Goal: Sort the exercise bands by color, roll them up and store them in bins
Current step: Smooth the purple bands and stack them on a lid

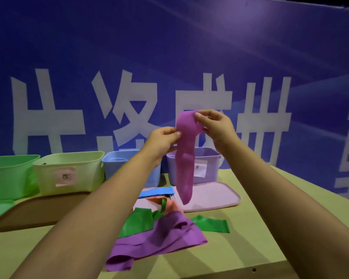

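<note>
The pale wooden table (240, 234) carried four bins along its far edge: green (6, 176), yellow (69, 172), blue (117, 166) and lilac (208, 168). Nearer lay a brown lid (38, 210), a pink lid (214, 196), and loose bands in purple (159, 240), green (212, 223) and blue (157, 191).

A blue wall (169, 47) with large white characters backs the tan table (230, 248).

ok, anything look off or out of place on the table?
Nothing damaged. The loose bands still lie in a mixed, crumpled heap: purple, green, orange and blue overlapping. Both hands, left and right, pinch a purple band hanging unrolled.
</note>
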The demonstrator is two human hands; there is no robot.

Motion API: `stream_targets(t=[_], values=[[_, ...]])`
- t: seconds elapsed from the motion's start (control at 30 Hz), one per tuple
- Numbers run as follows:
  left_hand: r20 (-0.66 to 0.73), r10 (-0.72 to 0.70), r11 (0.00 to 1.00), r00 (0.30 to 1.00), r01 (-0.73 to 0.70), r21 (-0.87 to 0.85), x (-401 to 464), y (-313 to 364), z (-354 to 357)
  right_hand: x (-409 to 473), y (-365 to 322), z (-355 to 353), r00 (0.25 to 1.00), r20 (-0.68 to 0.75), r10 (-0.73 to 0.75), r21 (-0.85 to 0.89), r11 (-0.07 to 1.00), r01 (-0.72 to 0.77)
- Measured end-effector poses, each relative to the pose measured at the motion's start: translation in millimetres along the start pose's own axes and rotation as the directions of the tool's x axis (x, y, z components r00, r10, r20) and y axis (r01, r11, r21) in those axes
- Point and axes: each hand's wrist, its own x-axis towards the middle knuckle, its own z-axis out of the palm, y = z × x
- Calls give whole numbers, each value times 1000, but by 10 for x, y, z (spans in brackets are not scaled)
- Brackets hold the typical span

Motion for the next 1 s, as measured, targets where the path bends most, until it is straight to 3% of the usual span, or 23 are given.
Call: stream_targets(t=[0.13,0.37,0.43,0.6,0.8,1.0], values=[[15,92,996,996,-92,-2,-123,194,-23,-92,-146,-5,998,46,43,155,987,-50],[-37,139,989,990,-141,-53,-671,316,-174,-459,-305,56,927,325,189,284,915,-286],[-59,142,986,988,-147,-85,-859,297,-235,-610,-290,106,922,357,152,274,926,-259],[-12,120,990,993,-120,-72,-1346,174,-397,-1029,-230,291,959,278,59,176,978,-111],[5,45,997,999,-46,58,-1844,8,-626,-1546,-268,497,971,227,-75,125,991,47],[55,194,979,980,-189,-73,-2108,130,-758,-1858,-316,507,953,256,-165,96,985,145]])
